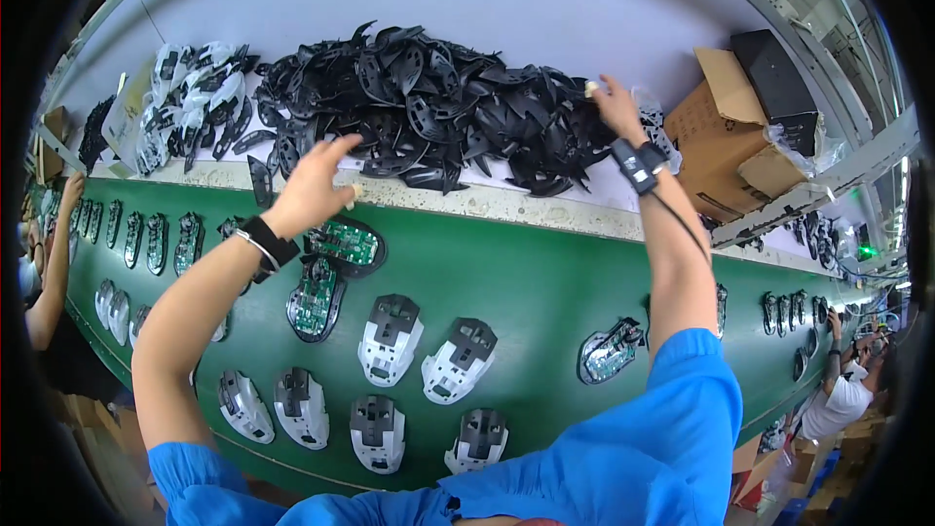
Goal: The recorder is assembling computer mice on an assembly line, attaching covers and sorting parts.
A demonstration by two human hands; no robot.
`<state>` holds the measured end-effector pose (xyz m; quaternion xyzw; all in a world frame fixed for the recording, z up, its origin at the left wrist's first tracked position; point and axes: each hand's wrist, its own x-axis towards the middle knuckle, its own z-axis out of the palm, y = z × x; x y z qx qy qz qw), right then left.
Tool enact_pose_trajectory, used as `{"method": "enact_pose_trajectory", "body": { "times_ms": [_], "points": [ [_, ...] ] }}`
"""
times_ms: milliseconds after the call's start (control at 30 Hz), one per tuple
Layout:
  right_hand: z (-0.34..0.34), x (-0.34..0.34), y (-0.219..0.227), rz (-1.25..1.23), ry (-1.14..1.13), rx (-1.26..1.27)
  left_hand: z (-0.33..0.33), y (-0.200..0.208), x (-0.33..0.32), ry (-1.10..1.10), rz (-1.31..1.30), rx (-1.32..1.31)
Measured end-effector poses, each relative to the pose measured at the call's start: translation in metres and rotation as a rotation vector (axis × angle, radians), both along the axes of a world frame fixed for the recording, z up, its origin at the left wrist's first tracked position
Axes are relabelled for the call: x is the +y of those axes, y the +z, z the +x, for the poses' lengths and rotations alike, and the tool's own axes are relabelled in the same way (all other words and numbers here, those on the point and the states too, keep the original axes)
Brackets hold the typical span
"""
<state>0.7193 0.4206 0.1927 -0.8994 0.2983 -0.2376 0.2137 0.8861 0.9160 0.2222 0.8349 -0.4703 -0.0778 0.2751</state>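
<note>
My left hand (314,183) is over the edge of the ledge, its fingers apart and nothing visible between them. Below it, two dark mouse bases with green circuit boards (317,297) lie on the green work surface. A large heap of black curved plastic parts (429,107) covers the ledge. At the heap's right end is my right hand (618,109), fingers stretched out and holding nothing I can see. Pale covers show on a fingertip of each hand. Several grey-and-white mouse shells (390,341) are spread out nearer to me.
An open cardboard box (716,136) and a black box (779,88) stand right of the heap. White and clear parts (200,97) are piled at its left. One more base with a board (609,351) lies by my right forearm. Other people work at both ends.
</note>
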Motion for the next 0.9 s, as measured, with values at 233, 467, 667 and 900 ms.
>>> {"method": "enact_pose_trajectory", "body": {
  "times_ms": [233,467,667,900],
  "points": [
    [0.026,0.080,-0.021,-0.177,0.035,0.225,-0.008,-0.024,-0.007,-0.155,0.002,-0.158],
    [-0.036,0.148,0.066,-0.102,0.298,0.047,-0.002,-0.002,-0.024,-0.022,-0.092,-0.171],
    [-0.074,0.195,0.035,-0.518,0.483,0.352,-0.092,0.054,0.003,0.026,-0.023,0.303],
    [-0.087,0.173,-0.002,-0.622,0.443,0.076,-0.264,0.080,0.102,-0.295,-0.075,0.264]
  ]
}}
